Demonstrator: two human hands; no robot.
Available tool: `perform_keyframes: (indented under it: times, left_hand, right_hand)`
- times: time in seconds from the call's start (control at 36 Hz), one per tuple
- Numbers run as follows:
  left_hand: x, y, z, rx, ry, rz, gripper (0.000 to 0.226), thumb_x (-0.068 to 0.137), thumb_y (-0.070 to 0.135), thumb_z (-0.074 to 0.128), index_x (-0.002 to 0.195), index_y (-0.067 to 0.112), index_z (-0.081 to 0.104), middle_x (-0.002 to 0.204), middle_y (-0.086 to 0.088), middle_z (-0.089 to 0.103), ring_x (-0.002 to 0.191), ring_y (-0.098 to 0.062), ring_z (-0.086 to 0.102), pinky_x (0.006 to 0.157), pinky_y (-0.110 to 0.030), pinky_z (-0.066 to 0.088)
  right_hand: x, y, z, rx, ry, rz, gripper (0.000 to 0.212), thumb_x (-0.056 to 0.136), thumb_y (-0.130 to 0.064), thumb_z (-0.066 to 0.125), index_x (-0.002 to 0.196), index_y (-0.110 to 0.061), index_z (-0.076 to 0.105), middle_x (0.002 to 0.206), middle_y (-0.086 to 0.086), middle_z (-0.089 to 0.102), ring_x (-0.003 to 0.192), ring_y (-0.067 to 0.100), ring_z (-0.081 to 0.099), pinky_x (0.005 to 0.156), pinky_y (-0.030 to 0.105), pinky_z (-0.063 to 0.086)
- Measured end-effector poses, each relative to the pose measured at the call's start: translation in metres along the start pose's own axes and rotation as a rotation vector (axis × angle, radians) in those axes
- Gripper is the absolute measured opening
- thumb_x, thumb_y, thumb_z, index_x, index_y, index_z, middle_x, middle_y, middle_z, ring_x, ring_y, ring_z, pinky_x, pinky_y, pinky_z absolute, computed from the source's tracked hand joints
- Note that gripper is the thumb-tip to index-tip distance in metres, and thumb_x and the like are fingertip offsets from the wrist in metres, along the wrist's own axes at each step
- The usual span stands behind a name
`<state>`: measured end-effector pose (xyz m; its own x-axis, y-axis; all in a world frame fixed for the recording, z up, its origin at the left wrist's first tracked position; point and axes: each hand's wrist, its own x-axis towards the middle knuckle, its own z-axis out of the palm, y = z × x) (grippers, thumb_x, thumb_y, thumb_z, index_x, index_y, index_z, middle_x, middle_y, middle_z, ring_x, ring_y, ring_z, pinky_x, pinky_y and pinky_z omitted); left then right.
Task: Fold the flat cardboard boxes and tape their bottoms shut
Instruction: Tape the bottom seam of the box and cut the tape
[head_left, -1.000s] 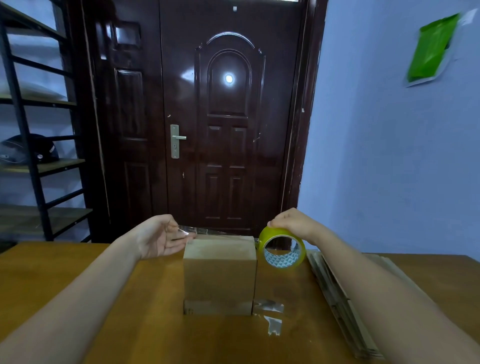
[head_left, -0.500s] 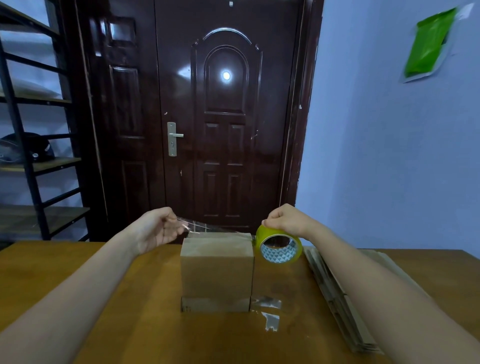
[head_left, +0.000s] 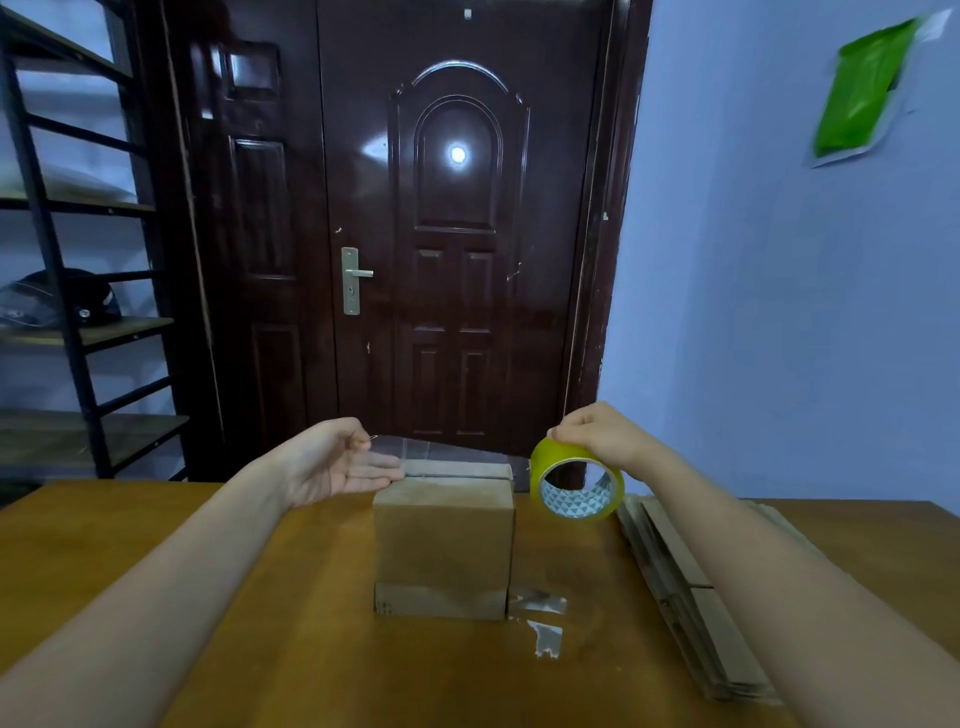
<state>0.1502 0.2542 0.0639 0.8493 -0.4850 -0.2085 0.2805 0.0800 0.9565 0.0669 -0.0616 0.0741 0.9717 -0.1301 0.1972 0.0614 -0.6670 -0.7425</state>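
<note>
A folded cardboard box stands in the middle of the wooden table, its closed flaps facing up. My right hand grips a yellow-green tape roll from above, just past the box's upper right corner. A strip of clear tape runs from the roll leftward, low over the box top. My left hand holds the strip's free end at the thumb, just left of the box's top edge, with its fingers stretched out under the tape.
A stack of flat cardboard boxes lies on the table's right side under my right forearm. Scraps of clear tape stick to the table beside the box's lower right corner. A black shelf rack and a dark door stand behind.
My left hand's fingers have straightened out under the tape after being curled half a second ago. The roll has stayed by the box's right corner, and the strip stays stretched over the box top.
</note>
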Motion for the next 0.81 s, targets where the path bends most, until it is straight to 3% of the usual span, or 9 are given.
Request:
perform_keyframes:
  times: [0.14,0.28,0.42,0.58,0.69,0.75,0.81]
  left_hand:
    - [0.002,-0.002,-0.001,-0.041,-0.006,-0.006,0.024,0.088,0.003,0.040,0.066,0.011,0.041,0.108,-0.036,0.063,0.098,-0.044,0.066,0.076,-0.044,0.057]
    - [0.003,-0.003,-0.002,-0.076,-0.003,-0.013,0.027,0.086,0.003,0.040,0.061,0.013,0.040,0.105,-0.035,0.064,0.096,-0.044,0.066,0.076,-0.045,0.057]
    - [0.004,-0.004,-0.002,-0.069,0.012,-0.011,0.021,0.087,0.005,0.037,0.068,0.014,0.039,0.103,-0.034,0.066,0.095,-0.043,0.067,0.077,-0.045,0.056]
    - [0.008,-0.005,-0.002,-0.059,0.015,-0.021,0.008,0.088,0.006,0.036,0.087,0.011,0.042,0.104,-0.034,0.065,0.090,-0.042,0.069,0.067,-0.040,0.061]
    - [0.005,-0.004,0.001,-0.065,0.038,-0.011,0.019,0.091,0.005,0.037,0.074,0.013,0.038,0.112,-0.036,0.061,0.092,-0.043,0.068,0.067,-0.041,0.060]
    - [0.004,-0.004,0.005,-0.034,0.049,-0.005,0.021,0.093,0.005,0.037,0.073,0.009,0.040,0.119,-0.034,0.058,0.101,-0.043,0.065,0.069,-0.041,0.059]
    - [0.002,-0.003,0.008,0.002,0.071,0.000,0.022,0.095,0.006,0.036,0.076,0.006,0.044,0.127,-0.033,0.053,0.111,-0.043,0.059,0.068,-0.039,0.058]
  right_hand:
    - [-0.006,-0.001,-0.015,0.113,0.076,0.006,0.033,0.089,-0.023,0.062,0.064,-0.006,0.049,0.054,0.003,0.036,0.048,0.012,0.039,0.053,0.021,0.038]
    - [-0.006,-0.005,-0.010,0.086,0.046,0.012,0.032,0.089,-0.024,0.063,0.064,-0.006,0.051,0.054,0.003,0.038,0.048,0.011,0.040,0.054,0.020,0.038]
    - [-0.004,-0.002,-0.001,0.106,0.058,0.051,0.038,0.089,-0.024,0.062,0.057,-0.009,0.049,0.052,0.002,0.041,0.047,0.011,0.042,0.057,0.022,0.040]
    - [-0.003,0.003,0.007,0.135,0.074,0.095,0.042,0.090,-0.025,0.062,0.051,-0.014,0.053,0.049,-0.001,0.048,0.049,0.010,0.048,0.063,0.026,0.043]
    - [-0.005,0.006,0.012,0.116,0.030,0.122,0.034,0.089,-0.027,0.062,0.069,0.000,0.065,0.065,0.010,0.057,0.066,0.019,0.055,0.074,0.034,0.047]
    - [-0.006,0.008,0.015,0.112,0.026,0.129,0.036,0.089,-0.027,0.062,0.080,0.007,0.068,0.072,0.015,0.057,0.071,0.023,0.055,0.075,0.034,0.046]
    - [-0.006,0.011,0.019,0.109,0.023,0.126,0.036,0.089,-0.028,0.062,0.080,0.006,0.068,0.072,0.015,0.057,0.071,0.023,0.055,0.074,0.034,0.046]
